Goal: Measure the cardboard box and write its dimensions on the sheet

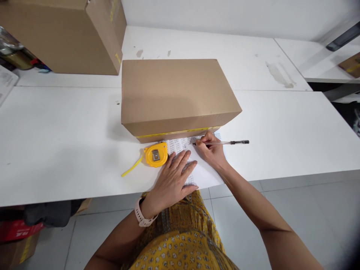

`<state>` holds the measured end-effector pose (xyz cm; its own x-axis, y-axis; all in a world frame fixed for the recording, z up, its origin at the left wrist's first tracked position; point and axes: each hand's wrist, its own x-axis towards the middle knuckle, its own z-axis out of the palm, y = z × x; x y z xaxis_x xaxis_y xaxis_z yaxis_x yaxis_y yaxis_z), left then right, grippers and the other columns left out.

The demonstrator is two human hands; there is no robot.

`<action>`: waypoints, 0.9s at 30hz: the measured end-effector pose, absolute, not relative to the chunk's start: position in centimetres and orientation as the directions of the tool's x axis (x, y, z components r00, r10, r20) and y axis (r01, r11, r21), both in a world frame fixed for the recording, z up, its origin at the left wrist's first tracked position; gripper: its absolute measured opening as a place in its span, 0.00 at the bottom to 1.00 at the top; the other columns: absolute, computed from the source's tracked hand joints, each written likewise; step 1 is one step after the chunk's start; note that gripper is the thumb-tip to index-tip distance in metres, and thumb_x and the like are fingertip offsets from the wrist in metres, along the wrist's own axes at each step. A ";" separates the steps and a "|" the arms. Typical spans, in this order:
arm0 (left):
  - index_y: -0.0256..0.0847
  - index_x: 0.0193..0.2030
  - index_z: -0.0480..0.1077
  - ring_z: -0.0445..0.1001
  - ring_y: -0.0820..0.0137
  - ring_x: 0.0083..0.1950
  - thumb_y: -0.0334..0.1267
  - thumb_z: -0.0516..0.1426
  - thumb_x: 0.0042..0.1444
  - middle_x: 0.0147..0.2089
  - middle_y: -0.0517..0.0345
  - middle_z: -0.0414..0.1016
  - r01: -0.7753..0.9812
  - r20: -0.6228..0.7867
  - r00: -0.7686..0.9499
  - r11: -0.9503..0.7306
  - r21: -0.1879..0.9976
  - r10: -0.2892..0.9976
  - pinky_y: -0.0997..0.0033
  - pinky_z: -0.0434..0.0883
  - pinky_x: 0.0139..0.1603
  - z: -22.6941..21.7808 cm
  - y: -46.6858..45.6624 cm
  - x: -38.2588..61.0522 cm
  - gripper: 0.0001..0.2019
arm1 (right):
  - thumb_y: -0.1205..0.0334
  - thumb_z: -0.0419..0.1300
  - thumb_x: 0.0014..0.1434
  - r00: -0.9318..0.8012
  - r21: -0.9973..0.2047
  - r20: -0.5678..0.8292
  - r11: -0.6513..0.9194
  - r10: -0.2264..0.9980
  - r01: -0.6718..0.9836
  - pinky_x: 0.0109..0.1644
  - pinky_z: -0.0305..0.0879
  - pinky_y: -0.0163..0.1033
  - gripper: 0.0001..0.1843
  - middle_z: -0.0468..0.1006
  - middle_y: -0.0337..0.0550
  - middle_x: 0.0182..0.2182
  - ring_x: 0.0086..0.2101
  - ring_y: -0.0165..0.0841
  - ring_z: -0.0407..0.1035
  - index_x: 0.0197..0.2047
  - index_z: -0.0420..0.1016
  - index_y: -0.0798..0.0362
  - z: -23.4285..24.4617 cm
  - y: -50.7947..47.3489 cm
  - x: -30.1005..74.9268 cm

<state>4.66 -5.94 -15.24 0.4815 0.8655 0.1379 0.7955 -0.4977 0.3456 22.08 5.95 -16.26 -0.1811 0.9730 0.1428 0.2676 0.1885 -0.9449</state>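
My right hand (211, 149) grips a clear pen (227, 143) with a dark end, its tip touching a sheet of paper (206, 174) covered partly in handwritten columns. Flat on that sheet lies my left hand (177, 176), fingers spread, a pale watch strap on the wrist. Just left of the left fingertips sits a yellow tape measure (156, 155), its yellow strap trailing onto the table. Behind the paper stands a closed cardboard box (177, 92) with yellow tape along its front face; the box hides the sheet's far edge.
The white table (70, 150) carries everything. A larger cardboard box (75, 41) stands at the back left, beside assorted small items. A white wall (210, 17) rises behind. To the right, a small brown box (351, 65) rests on a white surface. Grey floor tiles show below the front edge.
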 end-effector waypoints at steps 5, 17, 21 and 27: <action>0.38 0.71 0.60 0.47 0.52 0.79 0.57 0.56 0.66 0.78 0.39 0.50 0.795 0.137 0.480 -0.496 0.350 0.866 0.43 0.47 0.77 -15.3 -5.9 4.7 0.34 | 0.62 0.62 0.58 -0.180 -0.937 0.160 0.206 0.971 0.281 0.27 0.52 0.35 0.14 0.62 0.31 0.20 0.23 0.27 0.55 0.26 0.60 0.49 -16.3 6.0 22.1; 0.37 0.70 0.61 0.48 0.52 0.79 0.57 0.57 0.65 0.78 0.38 0.51 0.799 0.151 0.480 -0.501 0.332 0.864 0.43 0.48 0.76 -15.4 -5.9 4.7 0.34 | 0.62 0.62 0.56 -0.157 -0.944 0.140 0.180 0.978 0.278 0.27 0.51 0.36 0.14 0.62 0.31 0.20 0.23 0.27 0.54 0.26 0.59 0.49 -16.1 5.9 22.0; 0.38 0.71 0.61 0.48 0.52 0.79 0.58 0.57 0.65 0.78 0.39 0.51 0.803 0.144 0.481 -0.500 0.325 0.865 0.44 0.48 0.76 -15.4 -5.9 4.6 0.34 | 0.62 0.64 0.56 -0.141 -0.964 0.121 0.150 0.983 0.219 0.27 0.52 0.36 0.15 0.62 0.31 0.20 0.23 0.27 0.54 0.25 0.60 0.49 -16.5 6.1 22.2; 0.38 0.71 0.61 0.47 0.53 0.79 0.57 0.57 0.65 0.78 0.40 0.49 0.801 0.142 0.473 -0.491 0.341 0.870 0.44 0.46 0.77 -15.5 -6.0 4.7 0.34 | 0.48 0.67 0.60 -0.322 -1.000 -0.013 -0.020 0.947 -0.018 0.36 0.67 0.40 0.14 0.77 0.38 0.28 0.29 0.31 0.70 0.36 0.71 0.49 -15.8 6.6 23.5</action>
<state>4.66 -5.98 -15.45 0.4726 0.8697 0.1425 0.8013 -0.4913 0.3413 23.48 6.61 -15.83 -0.3223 0.9466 -0.0126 -0.0183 -0.0196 -0.9996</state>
